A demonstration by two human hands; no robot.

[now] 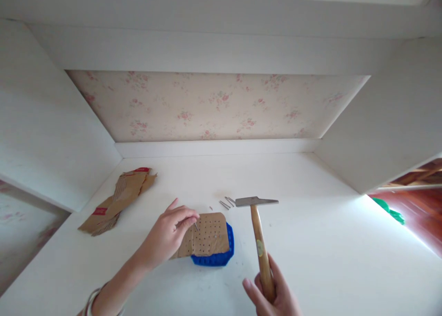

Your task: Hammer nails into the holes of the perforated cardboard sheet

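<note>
My left hand pinches a small nail upright against a brown cardboard piece full of small holes. The cardboard lies on a blue block on the white desk. My right hand grips the wooden handle of a hammer, whose metal head is raised to the right of the cardboard, above the desk. Several loose nails lie just left of the hammer head.
Torn cardboard strips with red labels lie at the desk's left. White cabinet walls close in on the left, right and above, with flowered wallpaper at the back. A green object sits on the red floor at the right.
</note>
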